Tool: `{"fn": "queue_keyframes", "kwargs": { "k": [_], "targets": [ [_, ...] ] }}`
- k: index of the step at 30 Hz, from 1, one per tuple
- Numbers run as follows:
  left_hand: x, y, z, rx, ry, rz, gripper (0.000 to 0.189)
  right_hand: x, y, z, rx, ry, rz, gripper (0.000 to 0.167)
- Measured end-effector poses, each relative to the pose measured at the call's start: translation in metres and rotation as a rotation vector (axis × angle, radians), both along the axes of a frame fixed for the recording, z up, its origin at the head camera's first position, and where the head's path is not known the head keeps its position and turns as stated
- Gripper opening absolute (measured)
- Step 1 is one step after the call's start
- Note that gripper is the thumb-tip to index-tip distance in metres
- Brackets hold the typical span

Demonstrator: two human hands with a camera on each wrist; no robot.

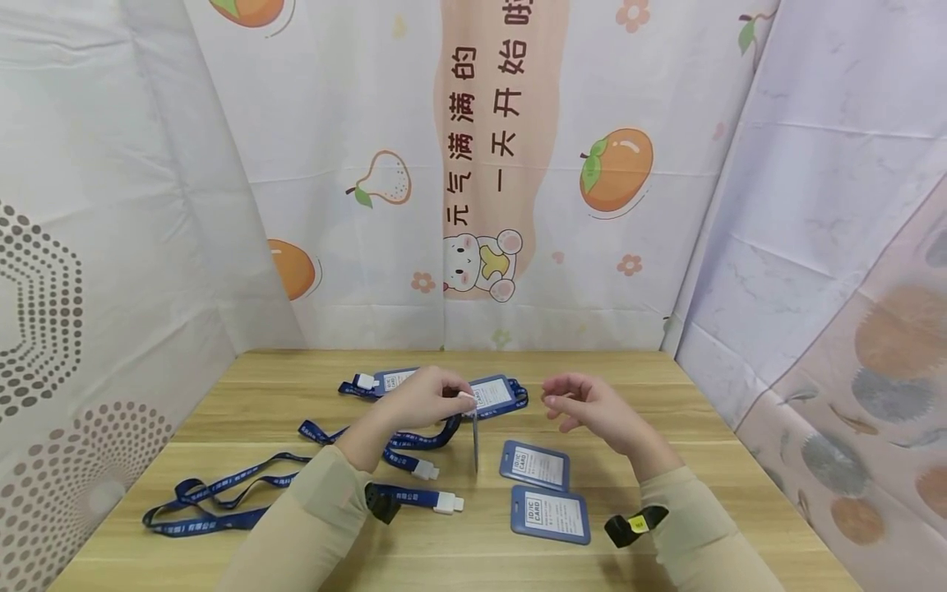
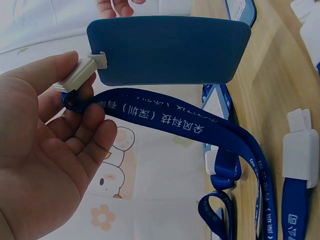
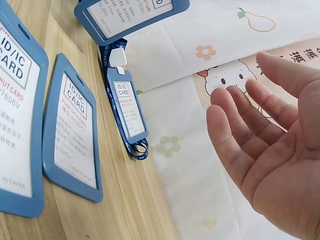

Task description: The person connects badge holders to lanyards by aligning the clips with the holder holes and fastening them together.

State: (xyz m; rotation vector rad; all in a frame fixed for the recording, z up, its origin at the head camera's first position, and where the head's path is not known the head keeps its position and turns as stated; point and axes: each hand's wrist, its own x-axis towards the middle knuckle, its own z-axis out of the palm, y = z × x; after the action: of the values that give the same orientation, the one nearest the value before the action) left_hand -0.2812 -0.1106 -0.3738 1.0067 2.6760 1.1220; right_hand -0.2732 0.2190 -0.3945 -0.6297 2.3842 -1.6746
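Observation:
My left hand pinches the white plastic clip of a blue lanyard between thumb and fingers. From the clip's hook hangs a blue ID card holder, its plain back facing the left wrist camera and its edge toward the head camera. The strap loops down from the same hand toward the table. My right hand is raised to the right of the holder, fingers loosely bent, palm holding nothing. Below and between the hands, two card holders without straps, a farther one and a nearer one, lie on the table.
At the back of the wooden table lie two card holders with lanyards attached, one at the left and one nearer the middle. Loose blue lanyards with white clips spread over the left side. A printed curtain hangs behind.

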Motion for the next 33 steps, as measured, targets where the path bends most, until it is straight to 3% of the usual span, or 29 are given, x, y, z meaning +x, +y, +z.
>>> {"fn": "queue_keyframes", "kwargs": {
  "k": [10,16,27,33],
  "targets": [
    [-0.009,-0.005,0.014,-0.022,0.055,0.017,0.016,-0.004,-0.005,0.008,-0.052,0.01,-0.023,0.042],
    [-0.013,-0.011,0.026,-0.036,0.123,0.02,0.015,-0.007,-0.015,0.014,-0.079,0.016,-0.022,0.047],
    [-0.022,-0.029,0.041,-0.066,0.161,0.065,0.016,-0.016,-0.039,0.02,-0.134,0.005,-0.025,0.048],
    [-0.025,-0.044,0.045,-0.09,0.138,0.105,0.013,-0.02,-0.054,0.02,-0.149,-0.009,-0.011,0.048]
  ]
}}
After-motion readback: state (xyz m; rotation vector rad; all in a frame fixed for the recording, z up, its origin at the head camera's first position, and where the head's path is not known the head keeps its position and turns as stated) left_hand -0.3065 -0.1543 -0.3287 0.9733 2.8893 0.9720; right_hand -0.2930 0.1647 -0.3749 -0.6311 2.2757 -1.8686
